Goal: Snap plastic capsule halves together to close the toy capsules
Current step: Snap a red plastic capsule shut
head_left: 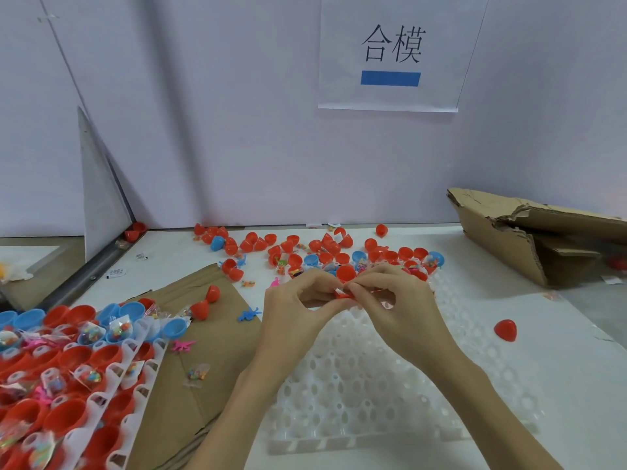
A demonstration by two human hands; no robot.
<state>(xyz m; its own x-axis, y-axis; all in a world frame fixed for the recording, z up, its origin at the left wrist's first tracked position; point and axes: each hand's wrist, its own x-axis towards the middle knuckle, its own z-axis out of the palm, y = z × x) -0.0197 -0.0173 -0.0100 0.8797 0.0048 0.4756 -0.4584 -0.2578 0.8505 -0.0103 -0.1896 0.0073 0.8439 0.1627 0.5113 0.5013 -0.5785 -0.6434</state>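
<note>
- Head view: above the white egg-style tray [356, 385], the left hand [291, 310] and right hand [400, 303] are together pinching a red capsule [346, 291] (halves seemingly meeting).
- Next: squeezing evenly until the halves are clicking shut.

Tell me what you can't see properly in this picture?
- Head view: the red capsule in both hands; fingers cover it, so whether it is closed is unclear.
- Left tray: cut off by the left and bottom edges, blurred there.
- Toy bags in the far pile: too small to identify.
- Box: cut off by the right edge.
</note>
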